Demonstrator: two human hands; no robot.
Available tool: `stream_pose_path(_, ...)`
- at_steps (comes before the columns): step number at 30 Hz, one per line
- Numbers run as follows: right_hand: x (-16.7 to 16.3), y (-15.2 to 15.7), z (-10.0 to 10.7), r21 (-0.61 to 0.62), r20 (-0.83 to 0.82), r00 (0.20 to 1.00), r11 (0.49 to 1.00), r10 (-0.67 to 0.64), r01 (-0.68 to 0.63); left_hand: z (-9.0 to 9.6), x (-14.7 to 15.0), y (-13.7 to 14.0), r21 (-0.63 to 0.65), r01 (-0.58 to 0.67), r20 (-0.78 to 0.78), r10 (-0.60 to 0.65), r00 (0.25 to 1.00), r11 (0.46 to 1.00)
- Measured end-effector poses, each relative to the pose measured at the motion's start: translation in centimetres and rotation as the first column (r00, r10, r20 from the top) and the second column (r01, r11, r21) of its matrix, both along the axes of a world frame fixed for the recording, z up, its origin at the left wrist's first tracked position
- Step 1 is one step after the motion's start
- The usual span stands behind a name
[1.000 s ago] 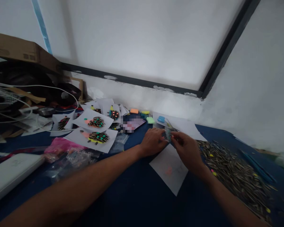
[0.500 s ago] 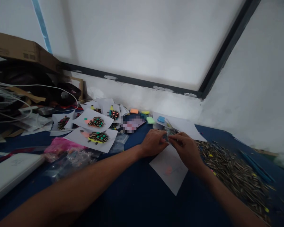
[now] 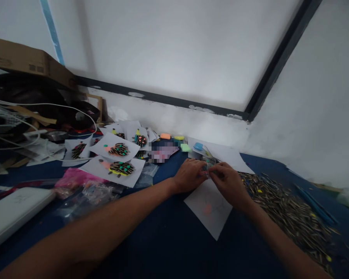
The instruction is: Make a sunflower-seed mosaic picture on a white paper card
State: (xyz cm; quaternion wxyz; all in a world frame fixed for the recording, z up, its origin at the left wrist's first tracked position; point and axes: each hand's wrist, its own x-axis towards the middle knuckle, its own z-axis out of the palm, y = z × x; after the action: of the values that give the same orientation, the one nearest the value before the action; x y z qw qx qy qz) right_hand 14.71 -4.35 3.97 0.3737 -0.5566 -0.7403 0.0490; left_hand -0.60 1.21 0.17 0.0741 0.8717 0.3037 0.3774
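My left hand (image 3: 189, 175) and my right hand (image 3: 229, 182) meet over a white sheet of paper (image 3: 211, 207) on the dark blue table (image 3: 168, 240). Both pinch a small clear plastic packet (image 3: 208, 167) with greenish contents between their fingertips. The sheet bears a faint drawing with an orange spot. To the right of my right hand lies a large heap of striped sunflower seeds (image 3: 285, 211).
Finished paper pieces with seed and dot patterns (image 3: 120, 168) lie at the left, near pink and clear plastic bags (image 3: 84, 188). Small coloured clay lumps (image 3: 182, 143) sit by the wall. A white flat box (image 3: 11, 213), cables and a cardboard box (image 3: 26, 62) crowd the far left.
My hands have drawn slightly closer together and lower over the packet; little else has shifted.
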Motion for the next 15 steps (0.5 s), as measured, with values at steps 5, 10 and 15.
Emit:
stream_pose_path(5, -0.1, -0.3, 0.2, -0.065, -0.034, 0.999, 0.998, 0.01, -0.012, -0.1, 0.0, 0.1, -0.01, -0.039, 0.003, 0.039, 0.999, 0.999)
stream_pose_path(10, 0.2, 0.0, -0.6, -0.089, -0.131, 0.991, 0.996, -0.026, 0.014, -0.3, 0.0, 0.0, 0.04, 0.024, 0.045, -0.026, 0.999, 0.999)
stream_pose_path(15, 0.0, 0.0, -0.6, -0.126, -0.172, 0.984, 0.99, 0.037, -0.059, 0.1, -0.2, -0.1, 0.024, 0.076, 0.054, -0.078, 0.996, 0.997)
